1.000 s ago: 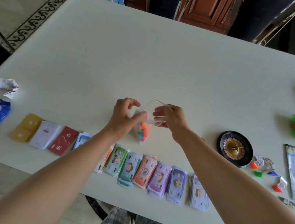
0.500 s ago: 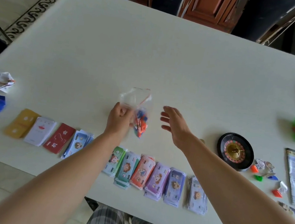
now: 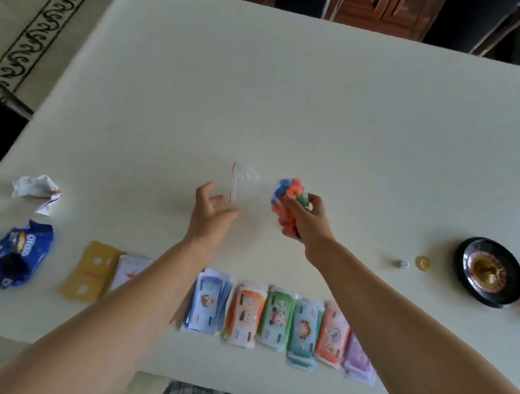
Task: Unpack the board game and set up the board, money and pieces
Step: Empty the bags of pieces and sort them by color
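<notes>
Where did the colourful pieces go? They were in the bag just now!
The pieces came out of the bag: the right grip, open before, now holds them in a bunch. The left grip, which held the full bag, has opened; the empty bag sits at its fingertips. The money row and wheel stayed put.

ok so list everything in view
table: 1, cream, under everything
bag: 1, clear, by left hand, grip unclear
play pieces: handful, blue orange green, in right hand
money stacks: 6 showing, mixed colours, near-edge row
card stacks: 2, yellow, white, left of money
die: 1, white, right
coin: 1, gold, beside die
roulette wheel: 1, black, right
wrapper: 1, blue, far left
crumpled paper: 1, white, above wrapper
left hand: 1, centre
right hand: 1, grips pieces
</notes>
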